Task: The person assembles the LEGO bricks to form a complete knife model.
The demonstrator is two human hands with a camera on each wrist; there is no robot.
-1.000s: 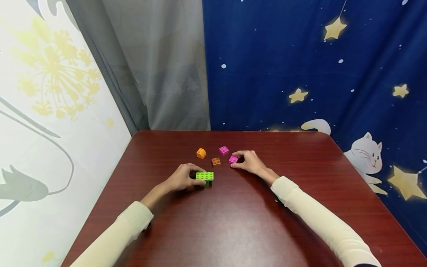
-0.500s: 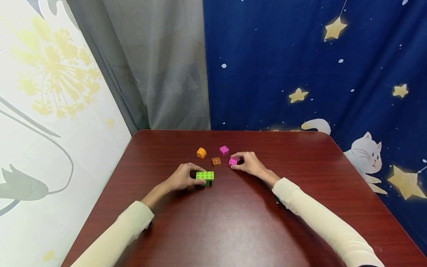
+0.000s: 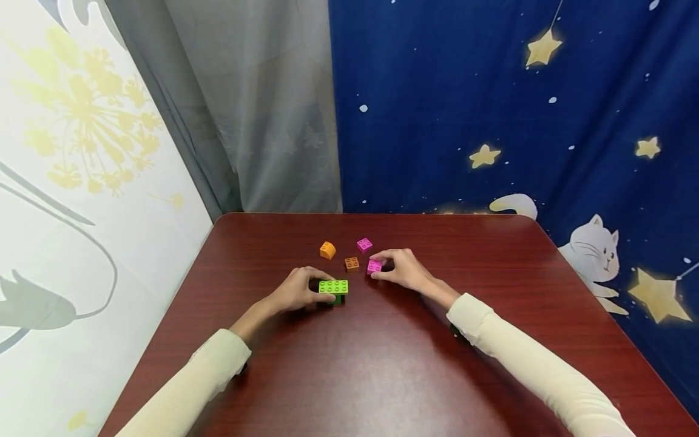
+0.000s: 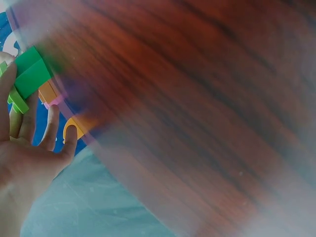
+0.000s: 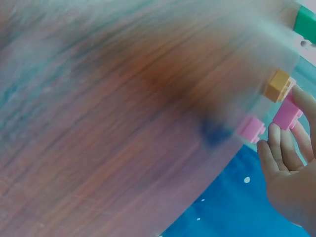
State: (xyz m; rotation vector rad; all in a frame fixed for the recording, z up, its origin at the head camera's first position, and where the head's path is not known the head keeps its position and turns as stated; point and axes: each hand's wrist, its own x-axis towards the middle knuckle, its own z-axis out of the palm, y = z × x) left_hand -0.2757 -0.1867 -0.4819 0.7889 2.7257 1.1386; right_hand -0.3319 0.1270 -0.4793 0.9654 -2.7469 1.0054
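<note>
In the head view my left hand [image 3: 297,290] grips a lime green toy brick [image 3: 333,285] with two rows of studs. A dark green brick [image 3: 335,300] sits beneath it; in the left wrist view this green brick [image 4: 32,74] shows beyond the thumb, joined to the lime one. To the right, my right hand [image 3: 406,270] pinches a small pink brick [image 3: 374,266] between thumb and fingers, low over the table. That pink brick [image 5: 287,113] appears at the fingertips in the right wrist view, overlapping the brown-orange brick [image 5: 278,86].
Beyond the hands lie an orange brick with a curved top [image 3: 327,250] and a second pink brick [image 3: 364,244]. The brown-orange square brick [image 3: 352,264] lies between the two hands. Curtains hang behind the far edge of the dark red wooden table [image 3: 349,376].
My right hand has moved left and slightly nearer with the pink brick, toward the brown-orange brick. The left hand keeps its hold on the green bricks in nearly the same place.
</note>
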